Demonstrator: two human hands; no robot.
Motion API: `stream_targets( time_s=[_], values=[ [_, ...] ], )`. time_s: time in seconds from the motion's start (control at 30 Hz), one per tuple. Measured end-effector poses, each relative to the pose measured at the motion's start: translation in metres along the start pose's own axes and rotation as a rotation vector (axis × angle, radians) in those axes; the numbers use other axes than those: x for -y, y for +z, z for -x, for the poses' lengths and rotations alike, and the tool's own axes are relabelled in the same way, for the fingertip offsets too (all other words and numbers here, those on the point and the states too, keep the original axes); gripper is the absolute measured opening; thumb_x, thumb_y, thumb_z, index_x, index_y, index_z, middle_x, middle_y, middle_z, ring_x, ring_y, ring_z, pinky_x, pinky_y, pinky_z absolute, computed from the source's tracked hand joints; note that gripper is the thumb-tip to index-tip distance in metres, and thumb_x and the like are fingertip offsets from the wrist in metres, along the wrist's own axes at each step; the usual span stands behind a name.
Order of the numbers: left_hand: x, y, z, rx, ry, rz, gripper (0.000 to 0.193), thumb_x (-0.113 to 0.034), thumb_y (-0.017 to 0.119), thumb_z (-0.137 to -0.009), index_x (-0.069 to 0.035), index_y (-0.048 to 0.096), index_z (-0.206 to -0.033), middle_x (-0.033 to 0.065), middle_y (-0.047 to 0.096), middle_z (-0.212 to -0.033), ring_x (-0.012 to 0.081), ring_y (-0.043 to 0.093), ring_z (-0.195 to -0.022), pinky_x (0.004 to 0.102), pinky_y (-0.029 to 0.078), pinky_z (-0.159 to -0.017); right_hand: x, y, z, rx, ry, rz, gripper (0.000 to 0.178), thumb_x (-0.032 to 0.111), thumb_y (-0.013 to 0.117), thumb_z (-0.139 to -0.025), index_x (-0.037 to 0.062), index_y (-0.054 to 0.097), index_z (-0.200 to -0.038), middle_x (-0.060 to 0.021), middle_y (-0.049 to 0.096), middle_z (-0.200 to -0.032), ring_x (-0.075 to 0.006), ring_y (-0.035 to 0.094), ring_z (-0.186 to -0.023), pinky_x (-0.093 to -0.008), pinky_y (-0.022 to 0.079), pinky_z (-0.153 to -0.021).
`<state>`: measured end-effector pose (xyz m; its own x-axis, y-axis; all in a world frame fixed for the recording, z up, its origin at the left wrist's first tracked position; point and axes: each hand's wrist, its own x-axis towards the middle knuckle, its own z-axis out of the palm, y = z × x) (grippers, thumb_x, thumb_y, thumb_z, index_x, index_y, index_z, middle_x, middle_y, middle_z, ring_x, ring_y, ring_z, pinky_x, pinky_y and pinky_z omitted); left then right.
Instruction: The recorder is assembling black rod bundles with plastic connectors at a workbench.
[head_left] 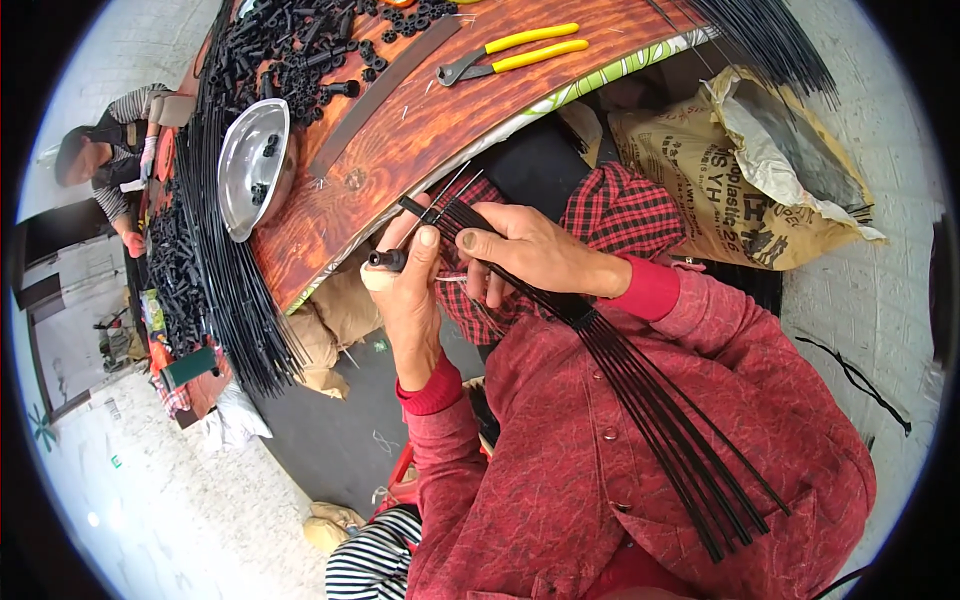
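Observation:
A bundle of thin black rods (pixel 655 405) runs across my lap, fanning out toward its lower right end. My right hand (pixel 550 250) is closed round it near the upper end, the thumb pressed on top. My left hand (pixel 408 305) is closed too, pinching at the rods' tips. A black tubular fitting (pixel 388 260) sticks out at this hand's thumb and fingers. Thin silvery wires or pins (pixel 462 187) show at the tips; how they join the rods is too small to tell.
The wooden table (pixel 345 195) ahead bears yellow-handled pliers (pixel 530 38), a flat dark strip (pixel 385 95), a metal bowl (pixel 238 170), black plastic parts (pixel 310 50) and long black rods (pixel 235 290). An open paper sack (pixel 680 150) stands right. A co-worker (pixel 110 150) is far left.

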<state>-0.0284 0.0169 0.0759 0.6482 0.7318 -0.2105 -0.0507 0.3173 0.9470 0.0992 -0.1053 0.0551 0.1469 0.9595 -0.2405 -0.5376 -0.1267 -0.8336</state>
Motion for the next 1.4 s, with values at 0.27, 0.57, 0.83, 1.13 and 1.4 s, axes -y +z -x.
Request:
stream_targets(
  time_s=[0.27, 0.57, 0.83, 1.13, 1.4],
  values=[
    [-0.014, 0.001, 0.008, -0.067, 0.036, -0.156, 0.044, -0.008, 0.078, -0.084, 0.007, 0.064, -0.122, 0.0061, 0.069, -0.093, 0.0112, 0.063, -0.080, 0.0223, 0.050, -0.075, 0.010, 0.006, 0.006, 0.058, -0.038, 0.138, 0.042, 0.038, 0.046, -0.106, 0.0006, 0.053, -0.124, -0.0103, 0.069, -0.084, -0.0159, 0.069, -0.069, -0.0269, 0.055, -0.059],
    [-0.004, -0.018, 0.001, 0.091, 0.011, 0.011, 0.036, -0.008, 0.077, -0.083, 0.005, 0.065, -0.115, 0.0013, 0.066, -0.088, 0.0032, 0.048, -0.065, 0.0165, 0.034, -0.056, 0.000, 0.001, 0.002, 0.142, 0.025, 0.002, 0.048, 0.043, 0.042, -0.107, 0.0009, 0.051, -0.128, -0.0105, 0.069, -0.085, -0.0169, 0.070, -0.072, -0.0281, 0.057, -0.064],
    [0.004, -0.024, -0.006, 0.157, -0.032, 0.113, 0.040, -0.008, 0.078, -0.081, 0.005, 0.064, -0.116, 0.0016, 0.066, -0.091, 0.0012, 0.043, -0.061, 0.0158, 0.029, -0.052, 0.003, -0.004, -0.001, 0.203, 0.112, -0.121, 0.045, 0.041, 0.046, -0.106, 0.0001, 0.051, -0.124, -0.0130, 0.069, -0.087, -0.0182, 0.070, -0.073, -0.0289, 0.058, -0.065],
    [-0.001, -0.018, -0.009, 0.109, -0.086, 0.084, 0.047, -0.008, 0.078, -0.083, 0.007, 0.061, -0.123, 0.0021, 0.066, -0.090, 0.0026, 0.043, -0.061, 0.0173, 0.030, -0.053, -0.004, -0.007, -0.006, 0.182, -0.009, -0.184, 0.041, 0.037, 0.048, -0.106, 0.0016, 0.048, -0.128, -0.0133, 0.068, -0.101, -0.0176, 0.069, -0.084, -0.0307, 0.058, -0.077],
    [0.003, -0.028, -0.012, 0.176, -0.089, 0.140, 0.045, -0.005, 0.077, -0.083, 0.006, 0.060, -0.123, 0.0091, 0.068, -0.097, 0.0149, 0.064, -0.078, 0.0241, 0.054, -0.070, 0.001, -0.009, -0.007, 0.333, 0.026, -0.289, 0.044, 0.038, 0.046, -0.106, 0.0023, 0.045, -0.131, -0.0156, 0.067, -0.106, -0.0195, 0.070, -0.086, -0.0307, 0.058, -0.076]
  ],
)
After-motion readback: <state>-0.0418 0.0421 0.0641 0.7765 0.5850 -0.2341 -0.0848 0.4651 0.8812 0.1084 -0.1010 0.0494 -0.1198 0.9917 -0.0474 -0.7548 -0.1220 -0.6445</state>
